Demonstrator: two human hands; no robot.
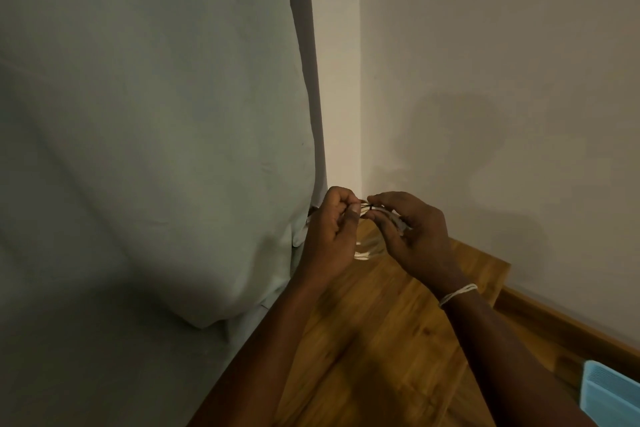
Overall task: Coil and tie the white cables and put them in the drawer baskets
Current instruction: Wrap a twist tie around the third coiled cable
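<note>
White cable [388,215] coil: held in the air above wooden floor [381,340], btwn both hands. Right hand [415,236] curled round bundle; left hand [332,229] pinches thin dark tie [366,207]. Judged light, limp, springy; grip at tie point w/ coil pinched flat

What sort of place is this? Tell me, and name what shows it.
Probably a room corner in a home: a pale green curtain hangs beside plain walls, with a wooden surface below. Both hands work a white cable there.

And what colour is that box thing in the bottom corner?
Light blue: the basket, seen in the head view.
</note>
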